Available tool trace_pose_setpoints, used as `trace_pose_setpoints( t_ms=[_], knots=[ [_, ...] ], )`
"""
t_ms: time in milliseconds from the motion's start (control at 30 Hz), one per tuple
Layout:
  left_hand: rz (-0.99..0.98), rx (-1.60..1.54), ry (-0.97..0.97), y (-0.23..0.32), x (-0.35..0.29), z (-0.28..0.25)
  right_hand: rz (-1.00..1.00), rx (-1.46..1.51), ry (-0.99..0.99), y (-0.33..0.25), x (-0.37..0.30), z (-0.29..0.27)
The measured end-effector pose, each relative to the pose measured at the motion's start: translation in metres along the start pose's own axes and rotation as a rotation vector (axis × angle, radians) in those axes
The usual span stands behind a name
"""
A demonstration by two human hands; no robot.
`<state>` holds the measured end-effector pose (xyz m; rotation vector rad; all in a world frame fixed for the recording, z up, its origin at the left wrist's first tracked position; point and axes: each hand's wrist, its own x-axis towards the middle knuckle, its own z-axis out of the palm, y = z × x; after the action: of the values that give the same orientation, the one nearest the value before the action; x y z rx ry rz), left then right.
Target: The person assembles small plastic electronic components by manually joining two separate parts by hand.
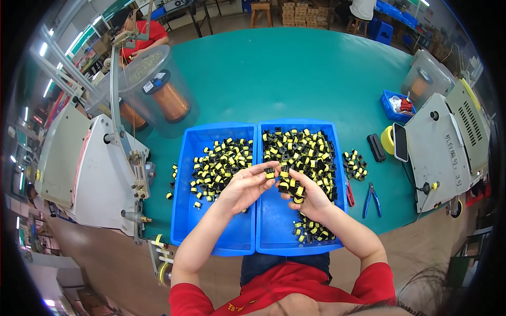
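Note:
My left hand [243, 188] pinches one small black coil bobbin wrapped in yellow tape [270, 173] between thumb and fingertips. Close beside it, my right hand [314, 202] is closed round a clump of several similar bobbins [291, 188]. Both hands are over the inner walls of two blue trays standing side by side. Inside the left tray [232, 234] bobbins are spread mostly toward the far right. A denser heap [303, 145] fills the far part of the right tray [274, 229], and a smaller group [311, 230] lies at its near side, partly under my right forearm.
Loose bobbins [356, 166] lie right of the trays, near blue-handled pliers [372, 200], a red tool [350, 194], a black case [376, 147] and a phone [400, 142]. Machines flank the green table [237, 79]: left [100, 174], right [440, 152]. Copper wire spools [171, 100] stand back left. A person in red [153, 34] sits beyond.

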<state>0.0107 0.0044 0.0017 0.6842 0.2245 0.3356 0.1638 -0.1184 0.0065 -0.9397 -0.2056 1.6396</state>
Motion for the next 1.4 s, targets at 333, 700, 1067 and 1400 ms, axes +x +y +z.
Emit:
trace_pose_setpoints(
  t_ms=[333, 700, 1067, 1400],
  knots=[
    [0.245, 0.721, 0.25, -0.014, 0.0, 0.01, 0.028, -0.077, -0.041, 0.002, -0.001, 0.003],
    [0.165, 0.247, 0.156, -0.007, 0.001, -0.005, 0.021, 0.013, -0.079, 0.006, 0.003, -0.003],
    [0.051, 0.026, 0.159, 0.001, 0.001, 0.005, -0.072, -0.032, -0.056, 0.007, 0.002, 0.001],
    [0.315, 1.021, 0.19, -0.026, 0.001, 0.005, -0.214, -0.086, -0.049, 0.014, 0.005, -0.004]
  ],
)
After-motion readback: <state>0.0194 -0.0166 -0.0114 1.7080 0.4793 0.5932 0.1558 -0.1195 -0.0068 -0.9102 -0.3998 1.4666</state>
